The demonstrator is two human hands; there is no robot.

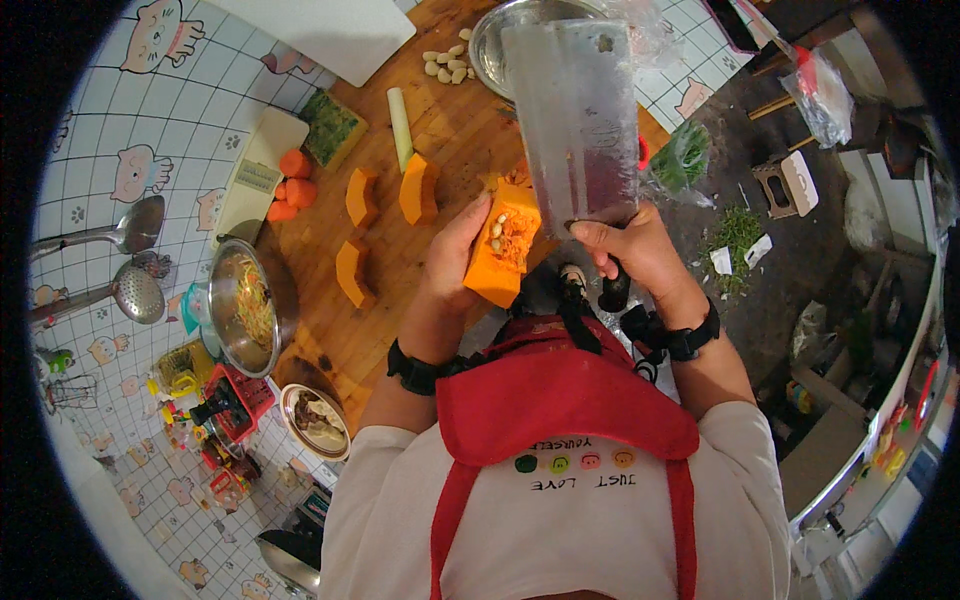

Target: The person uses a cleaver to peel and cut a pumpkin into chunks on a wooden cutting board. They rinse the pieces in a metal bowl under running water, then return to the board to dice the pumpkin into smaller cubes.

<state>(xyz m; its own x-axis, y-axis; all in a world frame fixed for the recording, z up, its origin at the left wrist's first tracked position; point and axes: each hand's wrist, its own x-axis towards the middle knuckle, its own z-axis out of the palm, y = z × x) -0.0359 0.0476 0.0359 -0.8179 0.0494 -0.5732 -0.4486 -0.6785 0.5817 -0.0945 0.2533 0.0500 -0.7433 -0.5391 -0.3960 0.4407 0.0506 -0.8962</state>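
My left hand (pixel 456 244) grips a chunk of orange pumpkin (pixel 487 281) near the front edge of the wooden counter (pixel 315 334). Seeds and stringy pulp show in its hollow, which faces right. In my right hand (pixel 637 244) is a Chinese cleaver (pixel 574 120), its broad blade raised and pointing away from me, just right of the pumpkin chunk. The thumb lies against the blade's base, and the dark handle shows below the fingers. Several cut pumpkin pieces (pixel 418 189) lie on the counter to the left. Some pulp sits behind the chunk, partly hidden by the blade.
Beyond lie a white leek stalk (pixel 400 127), peeled garlic cloves (pixel 450 66) and a steel basin (pixel 491 45). Carrot pieces (pixel 298 180), a sponge (pixel 331 129) and a steel bowl of shredded vegetables (pixel 255 300) stand left. Green trimmings (pixel 733 247) litter the floor at right.
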